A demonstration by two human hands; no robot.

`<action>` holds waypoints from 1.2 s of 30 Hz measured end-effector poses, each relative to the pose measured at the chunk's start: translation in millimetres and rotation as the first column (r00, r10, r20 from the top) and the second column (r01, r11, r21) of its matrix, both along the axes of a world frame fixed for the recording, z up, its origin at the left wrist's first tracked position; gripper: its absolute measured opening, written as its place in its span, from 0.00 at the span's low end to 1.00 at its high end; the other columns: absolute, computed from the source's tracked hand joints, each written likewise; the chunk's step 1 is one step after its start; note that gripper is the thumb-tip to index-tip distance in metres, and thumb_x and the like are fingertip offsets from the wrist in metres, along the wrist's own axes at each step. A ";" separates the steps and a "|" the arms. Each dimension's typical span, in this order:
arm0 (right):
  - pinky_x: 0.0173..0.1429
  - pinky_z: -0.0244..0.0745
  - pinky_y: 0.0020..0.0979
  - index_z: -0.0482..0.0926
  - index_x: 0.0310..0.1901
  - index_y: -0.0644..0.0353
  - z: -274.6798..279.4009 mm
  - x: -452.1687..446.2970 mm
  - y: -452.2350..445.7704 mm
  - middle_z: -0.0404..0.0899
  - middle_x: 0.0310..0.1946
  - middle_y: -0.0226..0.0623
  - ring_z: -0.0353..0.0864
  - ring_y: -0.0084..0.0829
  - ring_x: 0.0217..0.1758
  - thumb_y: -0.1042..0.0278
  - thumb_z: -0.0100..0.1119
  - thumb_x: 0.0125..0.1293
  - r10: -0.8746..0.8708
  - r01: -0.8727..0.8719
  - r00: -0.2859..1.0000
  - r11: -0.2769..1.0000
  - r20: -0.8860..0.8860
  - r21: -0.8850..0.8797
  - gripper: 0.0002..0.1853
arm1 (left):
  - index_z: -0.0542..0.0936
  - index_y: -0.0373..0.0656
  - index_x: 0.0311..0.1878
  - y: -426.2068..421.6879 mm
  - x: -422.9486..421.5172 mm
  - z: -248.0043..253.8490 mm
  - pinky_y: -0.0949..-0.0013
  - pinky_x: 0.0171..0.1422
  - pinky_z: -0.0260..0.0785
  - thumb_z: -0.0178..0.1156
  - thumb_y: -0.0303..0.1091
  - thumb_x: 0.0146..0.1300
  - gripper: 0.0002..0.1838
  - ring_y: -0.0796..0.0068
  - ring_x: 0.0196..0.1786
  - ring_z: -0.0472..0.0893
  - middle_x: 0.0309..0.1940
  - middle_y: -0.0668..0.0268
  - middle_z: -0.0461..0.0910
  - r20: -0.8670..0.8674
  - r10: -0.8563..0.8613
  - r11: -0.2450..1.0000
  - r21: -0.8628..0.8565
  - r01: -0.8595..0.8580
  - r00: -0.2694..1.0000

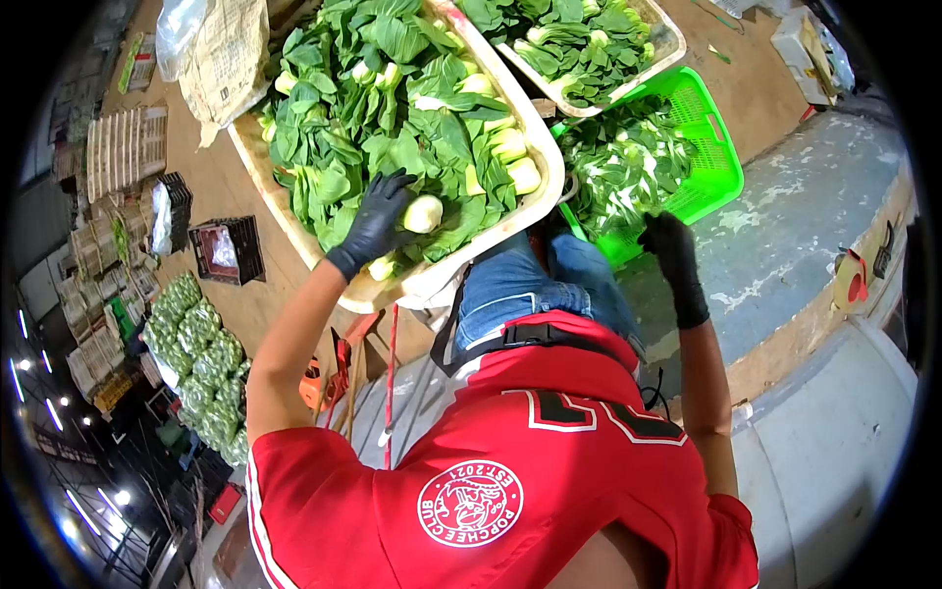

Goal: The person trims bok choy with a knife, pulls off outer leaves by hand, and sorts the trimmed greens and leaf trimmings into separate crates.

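Several bagged greens (196, 344) heaped at left of frame; dark crate (240, 276) above, plastic bag inside; pale tub (551, 179), upper centre, piled with bok choy (423, 214); left hand (379, 218) among them, fingers part-spread beside one stem base, hold uncertain; step seems handling that head, next move calling for firm grip; second tub (675, 45) and green basket (721, 172), upper right, both holding leafy greens; right hand (672, 253) near basket, fingers curled, grip cannot be told.
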State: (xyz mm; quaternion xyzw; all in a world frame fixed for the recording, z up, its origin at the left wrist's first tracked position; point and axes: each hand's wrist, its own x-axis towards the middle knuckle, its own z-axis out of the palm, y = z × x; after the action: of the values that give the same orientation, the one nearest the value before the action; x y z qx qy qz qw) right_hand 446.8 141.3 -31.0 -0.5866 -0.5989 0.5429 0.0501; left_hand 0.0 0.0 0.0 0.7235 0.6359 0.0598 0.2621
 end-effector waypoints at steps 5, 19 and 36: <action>0.26 0.68 0.41 0.73 0.24 0.58 60.9 -68.9 -34.9 0.74 0.20 0.44 0.75 0.45 0.22 0.60 0.63 0.51 0.170 0.060 0.959 0.659 -0.226 0.750 0.12 | 0.64 0.36 0.54 53.5 90.5 71.2 0.67 0.55 0.66 0.72 0.34 0.41 0.37 0.69 0.47 0.74 0.44 0.58 0.73 0.657 0.498 0.842 -0.208 -0.498 0.567; 0.27 0.69 0.44 0.75 0.23 0.60 64.4 46.8 -38.0 0.73 0.18 0.47 0.75 0.47 0.21 0.60 0.58 0.53 -0.110 0.061 0.990 0.893 0.085 0.447 0.11 | 0.71 0.35 0.50 130.5 272.7 103.9 0.67 0.48 0.71 0.72 0.33 0.44 0.29 0.66 0.42 0.79 0.39 0.57 0.78 0.679 -0.048 0.985 -0.089 0.147 0.733; 0.46 0.68 0.26 0.73 0.45 0.67 79.6 81.8 -5.8 0.76 0.37 0.33 0.72 0.22 0.40 0.62 0.69 0.51 -0.296 0.356 0.800 0.934 -0.522 0.015 0.23 | 0.72 0.31 0.53 196.9 316.7 31.5 0.71 0.46 0.69 0.58 0.44 0.61 0.25 0.72 0.40 0.78 0.38 0.59 0.80 0.796 0.219 0.899 -0.389 0.200 0.565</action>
State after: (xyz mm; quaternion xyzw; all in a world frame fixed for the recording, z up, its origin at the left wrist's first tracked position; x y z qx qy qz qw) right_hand 528.6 135.5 48.6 -0.5117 -0.4832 0.6277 0.3327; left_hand 316.7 196.9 31.5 0.5287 0.4391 0.2473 0.6830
